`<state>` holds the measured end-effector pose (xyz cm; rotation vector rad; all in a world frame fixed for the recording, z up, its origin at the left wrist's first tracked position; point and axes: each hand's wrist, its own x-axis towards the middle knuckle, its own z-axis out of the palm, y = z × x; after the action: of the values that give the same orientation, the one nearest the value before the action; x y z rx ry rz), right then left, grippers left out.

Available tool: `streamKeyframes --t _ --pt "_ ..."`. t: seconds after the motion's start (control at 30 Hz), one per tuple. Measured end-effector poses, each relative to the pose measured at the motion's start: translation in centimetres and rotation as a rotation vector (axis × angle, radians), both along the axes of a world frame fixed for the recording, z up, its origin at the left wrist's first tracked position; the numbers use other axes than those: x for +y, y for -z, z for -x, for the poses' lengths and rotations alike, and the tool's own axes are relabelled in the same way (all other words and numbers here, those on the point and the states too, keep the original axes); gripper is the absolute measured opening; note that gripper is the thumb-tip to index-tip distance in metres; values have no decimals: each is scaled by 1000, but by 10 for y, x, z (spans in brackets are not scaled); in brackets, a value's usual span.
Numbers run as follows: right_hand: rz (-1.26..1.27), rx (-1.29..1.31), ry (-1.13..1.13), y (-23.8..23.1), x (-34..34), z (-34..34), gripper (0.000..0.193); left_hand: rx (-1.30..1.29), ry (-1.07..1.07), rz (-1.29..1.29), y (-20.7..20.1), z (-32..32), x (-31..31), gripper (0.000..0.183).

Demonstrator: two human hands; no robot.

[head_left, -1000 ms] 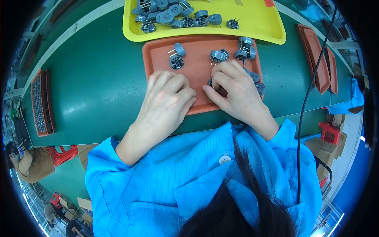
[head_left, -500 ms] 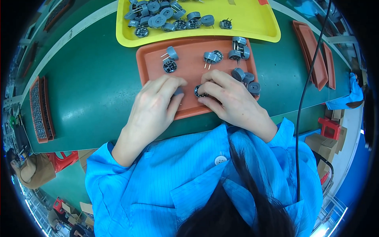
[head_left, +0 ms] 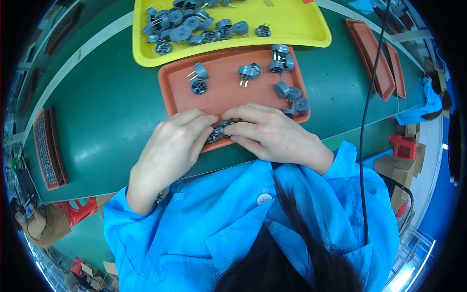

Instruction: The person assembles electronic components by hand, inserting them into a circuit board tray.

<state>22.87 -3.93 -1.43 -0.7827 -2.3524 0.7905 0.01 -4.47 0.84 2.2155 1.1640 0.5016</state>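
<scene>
Over the near edge of the orange tray [head_left: 219, 97], my two hands meet. My left hand [head_left: 176, 137] pinches a small round grey electronic part [head_left: 213, 136], its dark circuit-board face partly showing. Against it, the fingers of my right hand [head_left: 268, 130] close on a second round part [head_left: 226, 126], mostly covered by the fingertips. Whether the two parts touch is hard to make out. Farther back in the tray lie more of these parts: a pair [head_left: 199, 86] at left, a pair with two pins [head_left: 247, 72] in the middle, and several [head_left: 292, 93] along the right side.
Behind the orange tray stands a yellow tray [head_left: 292, 36] holding a heap of similar parts [head_left: 181, 33]. Narrow orange trays [head_left: 372, 61] lie at right; another, filled with small pieces [head_left: 47, 146], is at left. A black cable [head_left: 368, 112] hangs at right. A co-worker's blue sleeve [head_left: 425, 104] shows beyond.
My right hand has moved left and nearer to me, bringing its part beside the one in my left hand. The whole view has shifted slightly.
</scene>
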Motion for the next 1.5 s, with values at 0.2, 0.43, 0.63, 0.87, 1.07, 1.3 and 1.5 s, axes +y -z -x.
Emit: streamKeyframes --t 0.2,0.43,0.63,0.87,1.07,1.3,1.5 --pt "-55 -66 243 -27 -3 -60 23 121 24 -42 -17 -6 -9 21" --pt "-116 -181 351 -7 -1 -82 24 188 44 -75 -17 -27 1 17" --pt "-94 -126 324 3 9 -58 34 172 49 54 -15 -29 9 15" --pt "143 42 181 4 14 -48 31 -19 -150 0 0 -69 18 36" --pt "156 9 67 9 31 -57 21 -34 -94 34 7 -69 23 31" --pt "208 -176 154 -1 38 -47 28 -108 -125 69 8 -66 16 25" --pt "315 -145 221 -12 45 -49 21 -30 -64 -26 9 -63 21 25"
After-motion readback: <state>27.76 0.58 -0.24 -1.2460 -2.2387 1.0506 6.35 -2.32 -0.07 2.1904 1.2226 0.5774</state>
